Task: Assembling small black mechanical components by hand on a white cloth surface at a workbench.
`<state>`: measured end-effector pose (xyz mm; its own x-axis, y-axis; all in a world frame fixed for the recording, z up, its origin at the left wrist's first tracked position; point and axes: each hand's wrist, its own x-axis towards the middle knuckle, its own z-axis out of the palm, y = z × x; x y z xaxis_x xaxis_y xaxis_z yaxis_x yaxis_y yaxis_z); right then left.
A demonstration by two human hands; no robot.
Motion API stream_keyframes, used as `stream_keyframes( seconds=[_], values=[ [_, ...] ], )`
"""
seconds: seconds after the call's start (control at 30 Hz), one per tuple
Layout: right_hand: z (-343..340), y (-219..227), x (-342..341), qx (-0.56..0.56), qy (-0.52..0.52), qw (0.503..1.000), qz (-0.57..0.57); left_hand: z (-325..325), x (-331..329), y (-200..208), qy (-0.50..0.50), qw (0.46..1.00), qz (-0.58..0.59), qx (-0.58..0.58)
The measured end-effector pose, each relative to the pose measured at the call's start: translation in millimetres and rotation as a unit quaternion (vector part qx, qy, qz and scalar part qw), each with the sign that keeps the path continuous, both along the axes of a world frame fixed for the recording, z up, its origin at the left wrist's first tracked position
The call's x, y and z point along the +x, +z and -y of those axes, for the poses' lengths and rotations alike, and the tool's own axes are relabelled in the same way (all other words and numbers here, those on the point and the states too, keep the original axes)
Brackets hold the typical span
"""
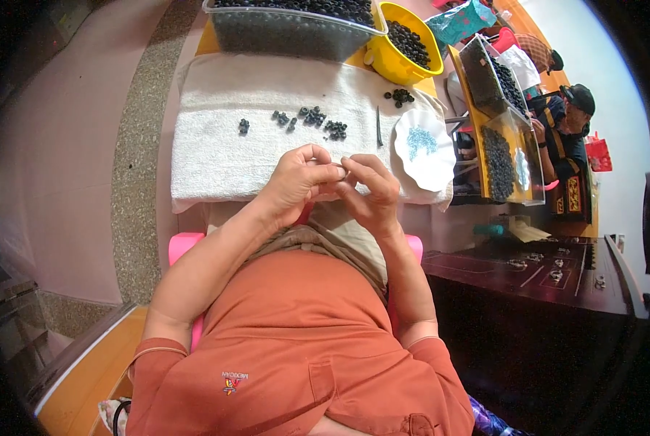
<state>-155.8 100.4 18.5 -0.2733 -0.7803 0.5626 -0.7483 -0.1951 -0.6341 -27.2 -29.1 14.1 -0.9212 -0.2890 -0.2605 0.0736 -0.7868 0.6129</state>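
Left hand (296,178) and right hand (368,185) meet fingertip to fingertip, pinched together on something too small for us to identify. Small dark beads (314,116) lie just beyond on the white towel (216,160): light, hard, roll-prone, best pinched by their sides.

Matt terry-cloth towel (216,156), glossy yellow plastic bowl (390,62), clear plastic tub (288,33), matt dark beads (314,116).
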Motion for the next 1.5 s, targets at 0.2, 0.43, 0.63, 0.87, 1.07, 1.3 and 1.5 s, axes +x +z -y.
stream_keyframes(
  seconds=[0.2,0.43,0.63,0.87,1.07,1.3,1.5],
  values=[
    [0,4,2,-0.013,-0.018,1.000,0.016,-2,0,2,0.006,1.000,0.007,-0.019],
    [-2,7,-2,-0.007,-0.039,0.999,-0.013,-4,-1,-1,-0.002,0.997,-0.003,-0.075],
    [-3,6,-2,-0.010,-0.038,0.999,-0.032,-4,-1,-4,0.000,0.997,0.003,-0.073],
    [-5,6,-2,-0.012,-0.041,0.996,-0.077,-5,-1,-2,0.004,0.995,0.004,-0.097],
    [-4,10,-1,-0.022,-0.040,0.993,-0.108,-6,0,-3,0.006,0.994,-0.010,-0.105],
    [-5,8,-2,-0.025,-0.029,0.991,-0.129,-7,-1,-7,0.000,0.993,-0.025,-0.114],
    [-6,9,0,-0.028,-0.043,0.990,-0.133,-6,-2,-4,-0.003,0.993,-0.016,-0.119]
  ],
)
